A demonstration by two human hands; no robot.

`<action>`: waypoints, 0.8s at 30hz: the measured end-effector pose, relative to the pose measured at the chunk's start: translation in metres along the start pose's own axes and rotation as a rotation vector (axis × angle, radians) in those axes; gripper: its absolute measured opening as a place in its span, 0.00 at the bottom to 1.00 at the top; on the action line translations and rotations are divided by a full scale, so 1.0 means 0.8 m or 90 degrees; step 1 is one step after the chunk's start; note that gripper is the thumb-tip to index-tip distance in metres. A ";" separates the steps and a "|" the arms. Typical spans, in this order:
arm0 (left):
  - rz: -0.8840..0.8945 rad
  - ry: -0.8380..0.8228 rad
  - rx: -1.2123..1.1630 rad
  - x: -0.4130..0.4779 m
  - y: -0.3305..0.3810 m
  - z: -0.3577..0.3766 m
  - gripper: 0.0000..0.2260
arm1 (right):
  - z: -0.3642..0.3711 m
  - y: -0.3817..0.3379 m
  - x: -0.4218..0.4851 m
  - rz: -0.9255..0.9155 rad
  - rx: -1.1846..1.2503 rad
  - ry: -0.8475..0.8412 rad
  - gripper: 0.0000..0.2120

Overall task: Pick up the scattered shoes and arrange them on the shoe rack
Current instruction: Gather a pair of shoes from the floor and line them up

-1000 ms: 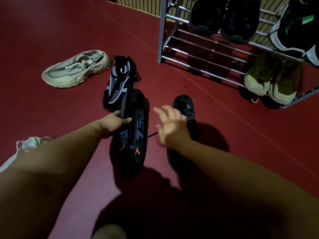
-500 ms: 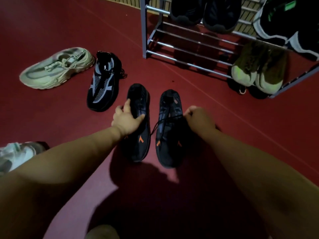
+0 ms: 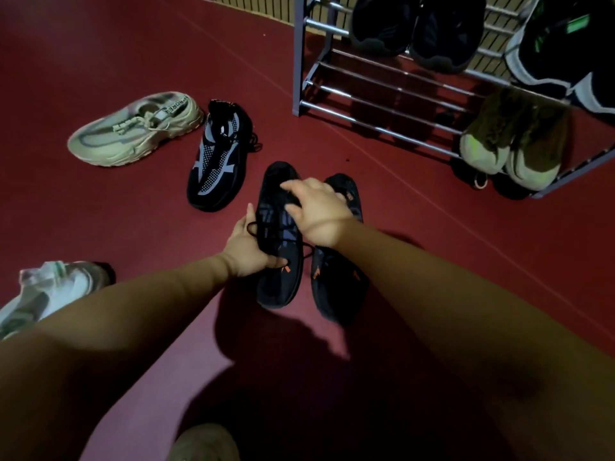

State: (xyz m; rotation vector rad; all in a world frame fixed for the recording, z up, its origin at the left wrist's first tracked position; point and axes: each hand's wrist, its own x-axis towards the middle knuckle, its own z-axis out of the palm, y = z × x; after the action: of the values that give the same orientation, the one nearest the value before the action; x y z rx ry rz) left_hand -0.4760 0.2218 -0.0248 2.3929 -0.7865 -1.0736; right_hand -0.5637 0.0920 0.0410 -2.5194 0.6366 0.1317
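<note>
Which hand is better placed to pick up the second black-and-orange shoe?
Right. The left hand grips the first black shoe from its side, so it is occupied. The right hand sits over that shoe, grip unclear, and the second black shoe lies directly beneath its wrist.

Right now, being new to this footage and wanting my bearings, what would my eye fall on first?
Two bare arms meet mid-frame over a black shoe with orange marks: the left hand grips its side and the right hand lies across its top, with its twin beside it on the red floor. At upper right stands a metal shoe rack holding an olive pair. A beige sneaker lies at left.
</note>
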 end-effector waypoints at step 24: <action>-0.013 0.163 0.167 -0.006 0.025 0.042 0.36 | 0.086 0.076 -0.077 0.269 0.019 -0.053 0.50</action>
State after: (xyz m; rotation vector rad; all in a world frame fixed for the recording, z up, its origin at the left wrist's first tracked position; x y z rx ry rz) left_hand -0.5111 0.2054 -0.0324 2.6924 -0.8569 -0.6847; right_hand -0.6437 0.1082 -0.0331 -2.3036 1.1179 0.3729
